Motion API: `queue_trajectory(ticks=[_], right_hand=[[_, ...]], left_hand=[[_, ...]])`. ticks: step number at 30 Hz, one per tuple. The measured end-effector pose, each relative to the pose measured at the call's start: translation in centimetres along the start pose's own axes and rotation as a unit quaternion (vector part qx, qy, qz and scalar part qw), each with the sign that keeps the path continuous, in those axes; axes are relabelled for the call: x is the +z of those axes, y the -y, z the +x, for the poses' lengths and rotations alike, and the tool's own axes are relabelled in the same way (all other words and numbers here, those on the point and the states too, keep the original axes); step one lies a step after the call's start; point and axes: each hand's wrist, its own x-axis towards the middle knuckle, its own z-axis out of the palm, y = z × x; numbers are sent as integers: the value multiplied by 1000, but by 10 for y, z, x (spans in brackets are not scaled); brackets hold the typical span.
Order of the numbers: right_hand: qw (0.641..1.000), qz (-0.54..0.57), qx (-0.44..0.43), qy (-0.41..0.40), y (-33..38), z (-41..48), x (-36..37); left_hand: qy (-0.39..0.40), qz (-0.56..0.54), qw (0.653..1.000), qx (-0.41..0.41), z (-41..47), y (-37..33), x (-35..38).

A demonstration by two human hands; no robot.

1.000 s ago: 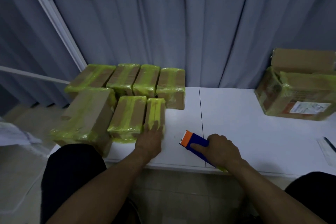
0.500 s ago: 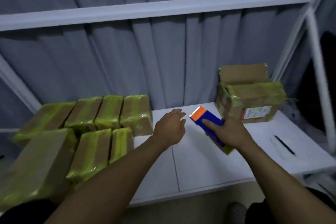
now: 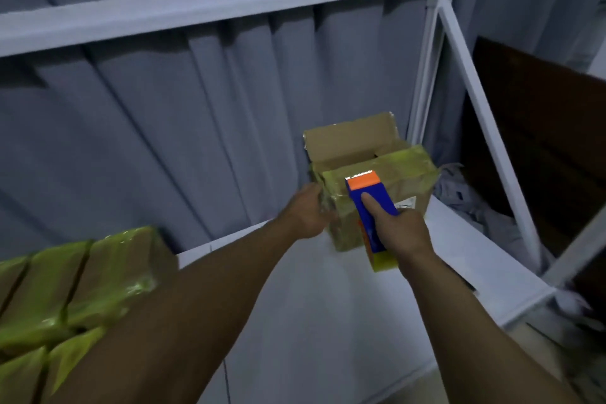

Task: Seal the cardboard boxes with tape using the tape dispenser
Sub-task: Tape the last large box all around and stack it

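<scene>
An open cardboard box [image 3: 403, 167], partly wrapped in yellow-green tape with its back flap up, stands at the far right of the white table [image 3: 328, 321]. My left hand [image 3: 308, 210] grips the box's left front corner. My right hand [image 3: 398, 228] holds a blue tape dispenser [image 3: 369, 207] with an orange head and a yellow tape roll, raised just in front of the box. Several taped boxes [image 3: 82, 282] lie at the lower left.
A white metal frame [image 3: 472, 92] rises behind and right of the table, with a crossbar overhead. Grey curtains hang at the back. Crumpled paper or plastic [image 3: 465, 200] lies right of the open box. The table's right edge is close to the box.
My view has swung right. My left hand left the taped boxes, crossed the table and took hold of the open box. My right hand lifted the dispenser off the table toward that box.
</scene>
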Motion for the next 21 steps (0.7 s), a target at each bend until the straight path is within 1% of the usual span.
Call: queue_trajectory(ticks=[3, 4, 6, 8, 11, 12, 13, 15, 18, 21], right_hand=[[999, 24, 32, -17, -12, 17, 0], [999, 26, 37, -20, -14, 21, -1], [999, 27, 38, -25, -13, 27, -5], [998, 35, 36, -30, -13, 30, -8], [998, 37, 28, -32, -11, 29, -9], [999, 34, 23, -31, -8, 26, -8], [999, 34, 15, -29, -5, 23, -8], [999, 36, -4, -22, 3, 13, -8], [999, 18, -40, -4, 18, -6, -8], [997, -14, -75, 19, 32, -33, -4]], left_hand=[[-1, 56, 998, 16, 50, 14, 9], [7, 59, 998, 20, 59, 14, 10], [37, 15, 999, 27, 74, 13, 11], [46, -64, 996, 35, 82, 13, 15], [-46, -194, 980, 4, 72, 5, 23], [-77, -211, 974, -10, 64, 4, 24], [-103, -210, 972, -10, 56, 3, 23], [-138, -167, 976, 19, 37, 7, 18], [-167, -92, 981, 42, -10, 11, 2], [-178, -52, 979, 89, -69, 25, -10]])
